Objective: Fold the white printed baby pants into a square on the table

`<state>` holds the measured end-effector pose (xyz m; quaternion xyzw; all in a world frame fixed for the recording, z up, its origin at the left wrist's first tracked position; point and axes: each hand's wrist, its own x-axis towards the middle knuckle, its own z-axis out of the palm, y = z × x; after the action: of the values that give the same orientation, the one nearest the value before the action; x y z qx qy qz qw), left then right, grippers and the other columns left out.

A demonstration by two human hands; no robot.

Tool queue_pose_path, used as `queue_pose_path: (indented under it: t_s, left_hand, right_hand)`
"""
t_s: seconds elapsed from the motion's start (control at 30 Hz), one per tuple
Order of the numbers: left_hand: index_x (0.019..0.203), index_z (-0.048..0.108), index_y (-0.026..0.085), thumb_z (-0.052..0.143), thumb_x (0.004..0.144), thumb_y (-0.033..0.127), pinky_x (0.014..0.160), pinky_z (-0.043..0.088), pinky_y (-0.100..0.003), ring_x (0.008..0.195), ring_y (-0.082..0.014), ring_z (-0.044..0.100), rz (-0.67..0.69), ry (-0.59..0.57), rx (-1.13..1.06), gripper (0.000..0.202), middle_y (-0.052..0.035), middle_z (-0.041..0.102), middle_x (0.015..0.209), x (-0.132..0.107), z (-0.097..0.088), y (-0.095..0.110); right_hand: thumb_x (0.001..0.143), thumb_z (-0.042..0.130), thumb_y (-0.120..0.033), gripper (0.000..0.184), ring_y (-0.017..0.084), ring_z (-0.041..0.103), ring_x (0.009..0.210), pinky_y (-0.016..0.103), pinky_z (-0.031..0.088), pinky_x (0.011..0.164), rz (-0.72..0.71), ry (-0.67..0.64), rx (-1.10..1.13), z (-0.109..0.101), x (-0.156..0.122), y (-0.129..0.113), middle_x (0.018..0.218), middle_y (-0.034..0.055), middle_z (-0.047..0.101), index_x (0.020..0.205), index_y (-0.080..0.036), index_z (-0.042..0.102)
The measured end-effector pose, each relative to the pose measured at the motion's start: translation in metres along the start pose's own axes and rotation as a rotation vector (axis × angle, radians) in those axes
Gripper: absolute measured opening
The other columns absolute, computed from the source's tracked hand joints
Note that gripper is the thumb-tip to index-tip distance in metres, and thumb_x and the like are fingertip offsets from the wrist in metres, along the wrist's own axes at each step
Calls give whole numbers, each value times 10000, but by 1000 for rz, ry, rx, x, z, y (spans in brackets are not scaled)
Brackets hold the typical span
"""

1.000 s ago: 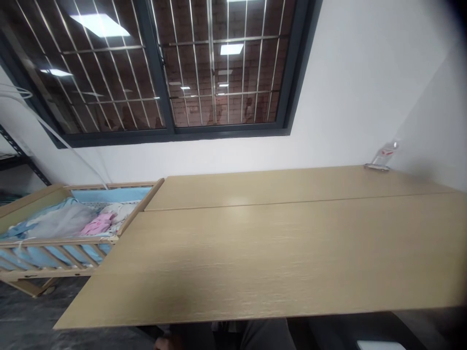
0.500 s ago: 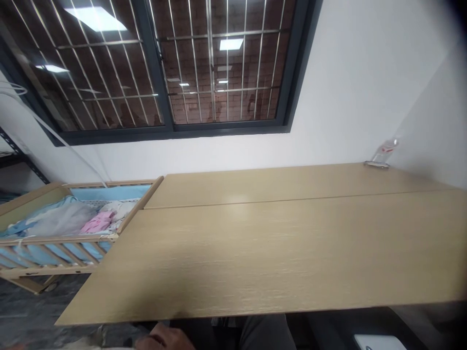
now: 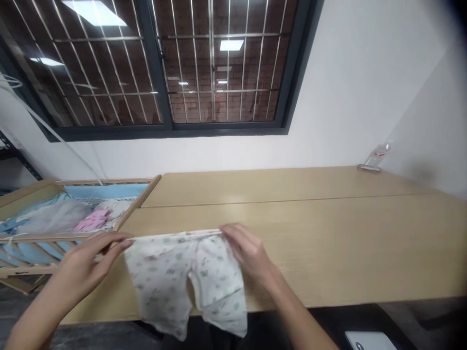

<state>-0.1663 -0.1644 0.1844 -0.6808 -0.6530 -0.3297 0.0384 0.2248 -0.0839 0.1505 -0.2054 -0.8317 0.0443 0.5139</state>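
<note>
1. The fingers (image 3: 124, 241) of the left hand (image 3: 85, 265) are pinched shut on one end of the waistband of a small pair of white baby trousers (image 3: 171, 277) in thin, soft cloth printed with pale green and grey motifs. The fingers (image 3: 229, 233) of the right hand (image 3: 250, 255) pinch the other end, so the band runs taut between the two grips.
2. Below the fingers the two short legs hang slack and slightly crumpled, their hems falling past the near table edge. Whether the cloth rests on the board or hangs just clear of it cannot be told.
3. The step in hand, as a judgement, is holding the garment up and spreading it by its waist. Laying it smooth would call for both pinches to keep the band stretched while the legs come up over the edge.
4. Under and beyond the fingers lies a long pale table (image 3: 328, 243) of matt wood-grain laminate, made of two boards meeting at a straight seam.
5. Just beyond the left fingers stands a light wooden slatted crib (image 3: 140, 198) with a blue lining. It holds a grey gauzy cloth (image 3: 51, 221) and a small pink garment (image 3: 89, 222).
6. Well away to the right of the right fingers, against the white wall, lies a clear plastic bottle (image 3: 375, 156). Farther back is a dark-framed window (image 3: 160, 73) behind thin metal bars.
</note>
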Motion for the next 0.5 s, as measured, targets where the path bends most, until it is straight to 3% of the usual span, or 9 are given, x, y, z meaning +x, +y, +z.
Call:
queue_pose_path:
  t_s: [0.1,0.2,0.27,0.37,0.5]
  left_hand:
    - [1026,709,261,493,936,623,785,510,-269,924,-220,670,33,-101,-95,431,-33,750,1048,41,44,25]
    - [1003,682,229,437,967,570,795,489,-278,907,-225,668,14,-273,-115,421,-48,749,1015,77,93,34]
    - [1009,657,210,390,991,485,794,477,-283,921,-228,672,-11,-388,-90,384,-60,748,1017,94,128,33]
    - [977,646,190,383,1001,371,770,455,-277,905,-218,676,-24,-449,-44,321,-75,749,991,108,177,32]
    - [976,650,167,406,998,278,781,448,-289,965,-228,667,-21,-456,45,270,-123,734,1039,114,222,37]
  right_hand:
    - [1009,449,-142,359,226,662,1121,392,546,969,156,-71,5,-18,11,34,1185,104,694,1312,-236,618]
    - [1016,458,-242,308,227,662,1069,386,535,938,376,-136,0,-18,12,78,1159,96,699,1271,-222,629]
    - [1014,462,-286,278,206,658,962,348,522,874,498,-180,-8,-10,7,111,1067,80,708,1218,-196,628]
    - [989,448,-228,205,170,602,820,297,484,799,595,-245,-32,11,-7,159,905,48,676,1050,-161,632]
    - [912,485,-113,147,161,577,891,278,471,846,641,-251,-110,39,-26,199,970,70,623,926,-139,629]
